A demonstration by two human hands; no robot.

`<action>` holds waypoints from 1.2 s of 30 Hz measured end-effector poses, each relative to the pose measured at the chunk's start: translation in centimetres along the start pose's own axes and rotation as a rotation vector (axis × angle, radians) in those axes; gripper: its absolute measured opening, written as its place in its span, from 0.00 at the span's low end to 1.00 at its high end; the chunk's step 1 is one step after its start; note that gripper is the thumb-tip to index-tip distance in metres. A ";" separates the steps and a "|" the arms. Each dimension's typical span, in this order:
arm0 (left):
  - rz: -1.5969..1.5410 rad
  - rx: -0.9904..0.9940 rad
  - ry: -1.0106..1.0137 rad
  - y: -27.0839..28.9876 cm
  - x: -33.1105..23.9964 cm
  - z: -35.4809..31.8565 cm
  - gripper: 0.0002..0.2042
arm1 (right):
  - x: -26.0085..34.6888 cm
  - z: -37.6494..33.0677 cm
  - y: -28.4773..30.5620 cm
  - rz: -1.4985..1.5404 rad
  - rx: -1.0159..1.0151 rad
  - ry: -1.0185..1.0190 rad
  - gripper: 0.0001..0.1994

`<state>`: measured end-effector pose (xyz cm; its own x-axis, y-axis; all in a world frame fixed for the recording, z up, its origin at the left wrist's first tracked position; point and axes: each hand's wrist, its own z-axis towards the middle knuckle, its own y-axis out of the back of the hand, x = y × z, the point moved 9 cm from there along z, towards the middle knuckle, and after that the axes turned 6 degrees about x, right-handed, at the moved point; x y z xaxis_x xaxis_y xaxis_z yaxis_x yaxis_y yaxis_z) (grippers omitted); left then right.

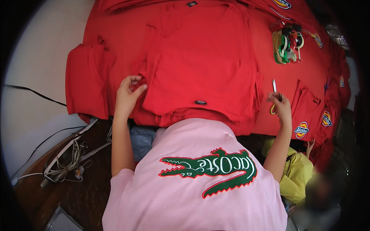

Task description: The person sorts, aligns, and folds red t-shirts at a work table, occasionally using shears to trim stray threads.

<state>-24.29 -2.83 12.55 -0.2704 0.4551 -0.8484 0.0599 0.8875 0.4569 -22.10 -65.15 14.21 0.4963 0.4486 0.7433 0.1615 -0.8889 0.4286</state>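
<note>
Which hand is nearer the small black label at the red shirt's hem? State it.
Left. The left hand pinches the red shirt left of the black label; the right hand holds yellow-handled snips farther right.

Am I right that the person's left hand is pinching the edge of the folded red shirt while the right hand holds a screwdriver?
Not quite: the head view shows the right hand holding small yellow-handled scissors, not a screwdriver. The left hand does pinch the edge of the folded red shirt.

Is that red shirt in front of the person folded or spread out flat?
Folded: the red shirt lies as a compact rectangle, sides tucked under, left hand pinching its edge.
</note>
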 end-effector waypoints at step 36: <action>-0.064 -0.171 -0.238 2.1 -7.3 37.5 0.11 | 22.0 30.8 -7.5 0.997 0.190 0.063 0.11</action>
<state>13.88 -1.56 9.66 -0.0342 0.4205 -0.9067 -0.1178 0.8992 0.4214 13.90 -51.51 11.54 0.4338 -0.5062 0.7454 -0.1656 -0.8579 -0.4864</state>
